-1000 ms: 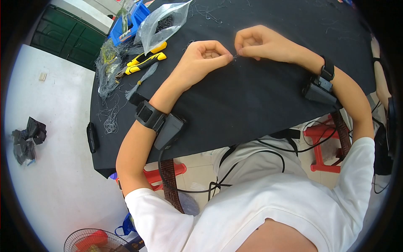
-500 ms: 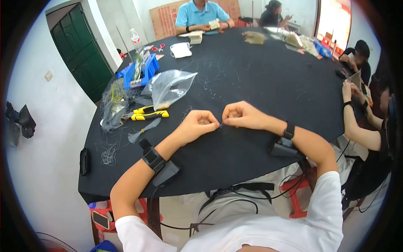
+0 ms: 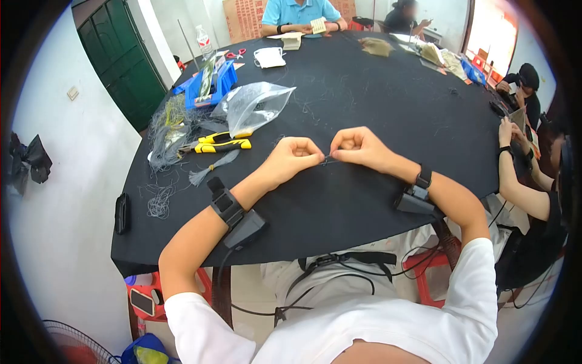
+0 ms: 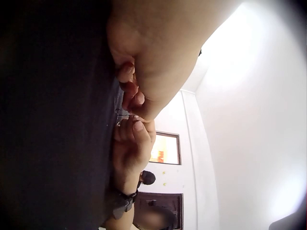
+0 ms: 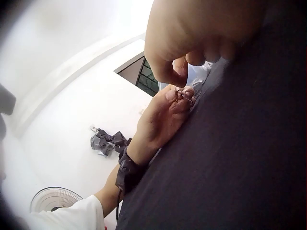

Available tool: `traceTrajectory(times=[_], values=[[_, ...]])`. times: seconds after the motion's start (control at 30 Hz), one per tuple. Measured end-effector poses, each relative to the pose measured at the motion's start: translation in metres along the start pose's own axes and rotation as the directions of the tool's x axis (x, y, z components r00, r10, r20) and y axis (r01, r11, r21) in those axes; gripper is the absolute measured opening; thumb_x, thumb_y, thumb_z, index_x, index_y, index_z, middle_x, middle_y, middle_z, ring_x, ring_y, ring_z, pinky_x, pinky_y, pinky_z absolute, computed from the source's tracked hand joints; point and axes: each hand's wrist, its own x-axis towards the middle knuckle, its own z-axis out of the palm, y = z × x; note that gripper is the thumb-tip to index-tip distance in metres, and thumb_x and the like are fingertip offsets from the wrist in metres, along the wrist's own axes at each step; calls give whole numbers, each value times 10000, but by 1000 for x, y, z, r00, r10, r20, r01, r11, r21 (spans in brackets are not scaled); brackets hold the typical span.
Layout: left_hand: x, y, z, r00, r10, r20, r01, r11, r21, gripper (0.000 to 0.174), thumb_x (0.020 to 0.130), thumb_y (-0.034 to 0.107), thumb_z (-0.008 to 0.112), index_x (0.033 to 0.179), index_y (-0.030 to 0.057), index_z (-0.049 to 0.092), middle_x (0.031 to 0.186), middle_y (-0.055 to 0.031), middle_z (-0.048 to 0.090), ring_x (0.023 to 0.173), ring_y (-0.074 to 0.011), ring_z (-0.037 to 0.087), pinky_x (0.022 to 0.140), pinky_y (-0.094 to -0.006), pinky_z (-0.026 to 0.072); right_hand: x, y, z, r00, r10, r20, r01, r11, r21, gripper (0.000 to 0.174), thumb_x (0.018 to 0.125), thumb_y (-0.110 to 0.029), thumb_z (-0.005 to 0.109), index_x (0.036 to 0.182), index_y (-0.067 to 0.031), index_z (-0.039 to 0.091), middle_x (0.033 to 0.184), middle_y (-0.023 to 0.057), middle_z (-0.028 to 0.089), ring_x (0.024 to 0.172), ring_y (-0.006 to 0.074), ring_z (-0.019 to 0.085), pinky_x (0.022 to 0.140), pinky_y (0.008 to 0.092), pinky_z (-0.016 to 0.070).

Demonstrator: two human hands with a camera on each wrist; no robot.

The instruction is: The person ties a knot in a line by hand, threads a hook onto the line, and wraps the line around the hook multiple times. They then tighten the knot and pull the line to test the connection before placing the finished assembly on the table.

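Both hands meet over the black cloth in the head view, fingertips a small gap apart. My left hand (image 3: pixel 290 159) pinches a thin thread (image 3: pixel 328 161) between thumb and forefinger, its other fingers curled. From the other side my right hand (image 3: pixel 364 147) pinches the same fine strand, thumb against forefinger. The left wrist view shows the thread (image 4: pixel 123 115) as dark and pale bits at the touching fingertips. In the right wrist view a thin loop lies at the fingertips of the left hand (image 5: pixel 165 115). Exactly how the strand runs cannot be told.
Left of the hands lie yellow-handled pliers (image 3: pixel 225 146), a tied thread bundle (image 3: pixel 213 167), tangled grey thread (image 3: pixel 165 136), a clear plastic bag (image 3: pixel 257 106) and a blue bin (image 3: pixel 209 85). A black case (image 3: pixel 122 213) rests at the left edge. Other people sit around the table.
The head view has tilted up since the first frame, bringing the far table and people into view. The hands stay close together, with a slightly wider gap than half a second ago.
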Motion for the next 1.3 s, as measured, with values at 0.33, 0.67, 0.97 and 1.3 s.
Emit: traceTrajectory(times=[0.33,0.67,0.97,1.3], values=[[2,-3,-3,1000,-29,4,29,1000,6,124,840,121,627,887,6,632,885,-45,645,829,-81,589,759,-210,451,1,0,-4,998,-53,-23,51,994,-93,53,827,-79,614,823,-29,594,531,-117,303,475,-10,256,463,197,206],[1,-1,0,998,-7,-63,4,999,-47,134,839,145,634,876,17,634,847,-31,637,752,-52,559,662,-174,417,0,3,-3,999,-39,31,41,997,-69,62,797,-85,595,814,-26,587,531,-99,262,484,9,233,472,220,209],[1,0,0,997,-22,-73,17,998,-65,120,840,131,634,883,19,637,836,-21,635,739,-39,548,648,-165,403,1,4,-4,997,-57,45,61,993,-102,77,804,-103,598,825,-29,590,532,-95,270,484,13,241,469,224,202],[1,0,3,998,-13,-64,6,994,-107,125,844,136,630,902,26,636,827,-5,630,719,-27,533,625,-160,381,1,-4,-1,997,-24,74,40,972,-233,206,800,-207,680,914,-38,652,511,-93,298,472,14,254,462,225,205]])
